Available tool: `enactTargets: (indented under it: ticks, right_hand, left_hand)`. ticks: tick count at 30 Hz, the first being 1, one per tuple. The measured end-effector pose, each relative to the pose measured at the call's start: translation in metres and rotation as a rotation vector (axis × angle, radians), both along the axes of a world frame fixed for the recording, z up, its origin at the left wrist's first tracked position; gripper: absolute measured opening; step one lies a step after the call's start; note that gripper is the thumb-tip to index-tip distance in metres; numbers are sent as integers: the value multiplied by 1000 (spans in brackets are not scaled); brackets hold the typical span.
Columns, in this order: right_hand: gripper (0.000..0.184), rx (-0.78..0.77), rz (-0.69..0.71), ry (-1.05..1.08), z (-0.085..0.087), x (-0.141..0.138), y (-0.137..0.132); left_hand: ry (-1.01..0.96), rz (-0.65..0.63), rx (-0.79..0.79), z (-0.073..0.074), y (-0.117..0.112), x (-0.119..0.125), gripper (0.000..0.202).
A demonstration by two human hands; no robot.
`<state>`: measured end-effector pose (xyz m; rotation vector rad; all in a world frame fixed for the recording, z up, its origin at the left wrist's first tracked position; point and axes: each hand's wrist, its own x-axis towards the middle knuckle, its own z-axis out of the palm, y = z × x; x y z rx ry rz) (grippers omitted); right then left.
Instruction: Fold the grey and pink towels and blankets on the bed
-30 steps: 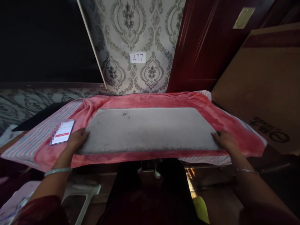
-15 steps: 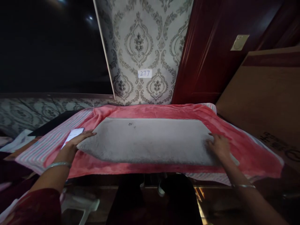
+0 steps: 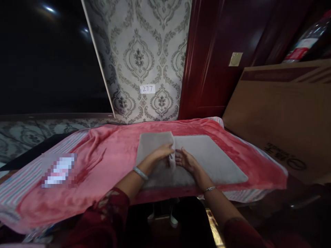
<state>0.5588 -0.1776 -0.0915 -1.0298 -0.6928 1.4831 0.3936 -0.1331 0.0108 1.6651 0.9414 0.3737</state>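
A light grey cloth (image 3: 199, 144) lies on a pink blanket (image 3: 108, 162), its left part folded over to the right. The raised edge of that flap runs down near the cloth's middle. My left hand (image 3: 163, 151) is closed on this edge from the left, its fingertips partly hidden behind the fabric. Close by on the right, my right hand (image 3: 186, 160) has its fingers stretched toward the same edge, with the palm turned to the left. Whether its fingertips touch the flap I cannot tell.
A phone-like object (image 3: 59, 170), pixelated, lies on the blanket at the left. Behind the blanket stand a patterned wall (image 3: 139, 69) and a dark screen (image 3: 51, 62). A large cardboard box (image 3: 284, 117) borders the right side, with a plastic bottle (image 3: 305, 46) above it.
The grey cloth was spread out, with a hand at each end. Its left part is now folded over to the right, and both hands have come together near its middle.
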Motion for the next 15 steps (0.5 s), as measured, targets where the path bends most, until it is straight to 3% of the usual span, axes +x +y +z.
enactTargets:
  ticks: [2,4,7,9,12,15]
  right_hand:
    - [55,24,63,4,-9,3,-1]
    - [54,78,102,-29,-14,4,0]
    - [45,133,68,-101,-17,2,2]
    - [42,131,13,-150,-17,1,4]
    - [42,93,-61,-226,-16,-1,7]
    - [47,73,-121,-276,-15,-2,10]
  left_hand:
    - [83,-104,-103,-28,-9,17,76]
    - [53,-162,-129,-47,-12,19,68]
    - [-66,-134,-61,-56,-4,0,54]
    - [-115,19,109,-54,8,-23,44]
    - [-135,360,401,-53,27,-62,32]
    - [-97,554,484,-60,40,-97,35]
